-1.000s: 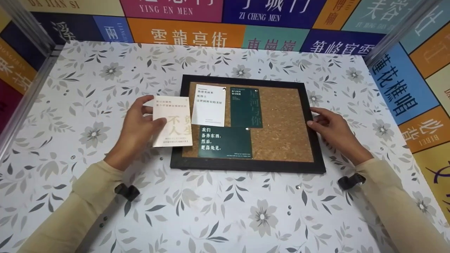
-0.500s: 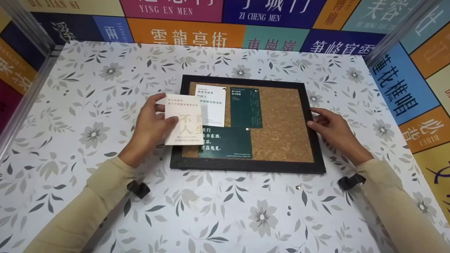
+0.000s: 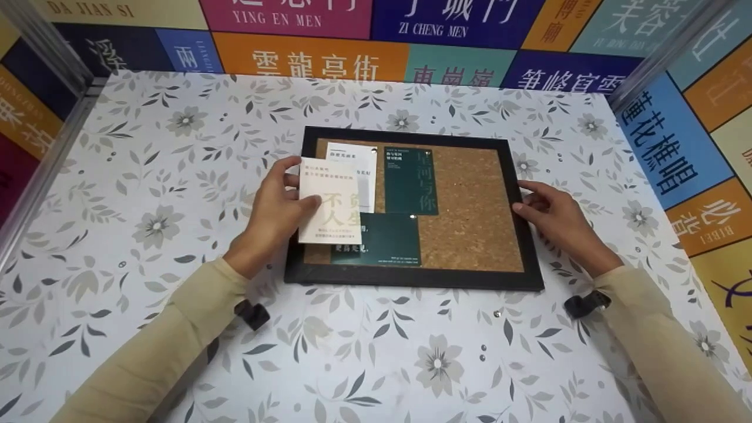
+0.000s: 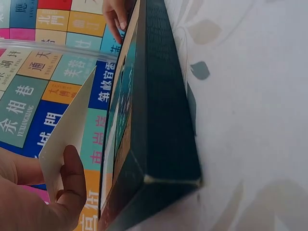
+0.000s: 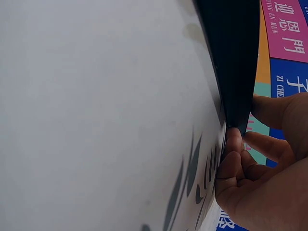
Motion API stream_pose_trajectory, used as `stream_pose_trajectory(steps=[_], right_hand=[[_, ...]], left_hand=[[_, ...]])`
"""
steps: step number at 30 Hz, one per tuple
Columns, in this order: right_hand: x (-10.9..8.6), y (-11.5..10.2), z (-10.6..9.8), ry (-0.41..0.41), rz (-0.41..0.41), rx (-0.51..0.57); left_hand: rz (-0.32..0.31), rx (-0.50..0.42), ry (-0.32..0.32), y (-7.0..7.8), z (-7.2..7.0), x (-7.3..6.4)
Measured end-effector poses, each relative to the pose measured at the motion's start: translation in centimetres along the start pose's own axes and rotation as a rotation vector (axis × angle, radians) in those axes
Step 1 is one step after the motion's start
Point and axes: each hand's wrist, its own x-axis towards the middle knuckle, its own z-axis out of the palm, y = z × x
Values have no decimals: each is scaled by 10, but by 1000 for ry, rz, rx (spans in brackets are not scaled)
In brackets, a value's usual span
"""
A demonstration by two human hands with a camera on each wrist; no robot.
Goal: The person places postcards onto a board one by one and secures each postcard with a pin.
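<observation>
My left hand (image 3: 276, 205) pinches a cream card (image 3: 329, 200) by its left side, thumb on the printed face. Tilted in the left wrist view, the card (image 4: 72, 115) stands apart from the board. Below it lies a black-framed cork board (image 3: 470, 229), bearing an upper-left white card (image 3: 352, 151), a green card (image 3: 409, 182) beside it and a wide green card (image 3: 390, 249) underneath. The held card hides parts of the white and wide green ones. My right hand (image 3: 552, 220) grips the board's right edge, thumb on top and fingers curled against the side.
A small shiny pin (image 3: 497, 314) lies on the flower-patterned table (image 3: 364, 376), in front of the board. Small shiny pins sit in the top right corners of the mounted cards. Colourful panels (image 3: 317, 59) with lettering line the back and sides.
My left hand has carried the cream card rightward, from the board's left edge to over the white and wide green cards. My right hand and the board stay in place.
</observation>
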Motion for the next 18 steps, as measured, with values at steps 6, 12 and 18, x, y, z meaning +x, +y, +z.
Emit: stream_pose_trajectory(steps=[6,12,18], right_hand=[[0,-1,0,4,7,-7],[-1,-2,0,5,9,1],[-1,-3,0,5,-11,2]], left_hand=[[26,-33,-9,6,13,2],[43,-96,-35,11,27,2],[58,-90,-32,14,39,2]])
